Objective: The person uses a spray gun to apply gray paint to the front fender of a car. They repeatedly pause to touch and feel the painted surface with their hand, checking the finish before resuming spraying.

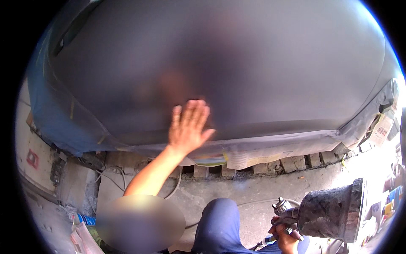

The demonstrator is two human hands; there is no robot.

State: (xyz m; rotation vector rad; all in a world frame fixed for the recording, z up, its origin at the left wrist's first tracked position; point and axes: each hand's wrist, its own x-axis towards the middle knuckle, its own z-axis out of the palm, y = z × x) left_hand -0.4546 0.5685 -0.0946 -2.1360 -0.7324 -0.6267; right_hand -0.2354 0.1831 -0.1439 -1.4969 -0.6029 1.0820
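Observation:
My left hand (189,127) is raised flat before the lower middle of a dark grey car panel (270,84), fingers stretched out and pointing up. Whether the palm touches the panel cannot be made out; a blurred reflection shows above the fingertips. At the lower right, my right hand (286,242) is closed around the handle of a spray gun (289,215). A large, paint-stained dark cup (323,215) is fixed to the gun and tilts toward the right. Masking paper (270,153) runs along the panel's lower edge.
Blue masking sheet (63,122) covers the car's left side. Bricks or blocks (292,163) line the floor beneath the panel. A thin hose (179,186) lies across the concrete floor (258,186). Several cans and bottles (387,207) stand at the far right, near the spray gun's cup.

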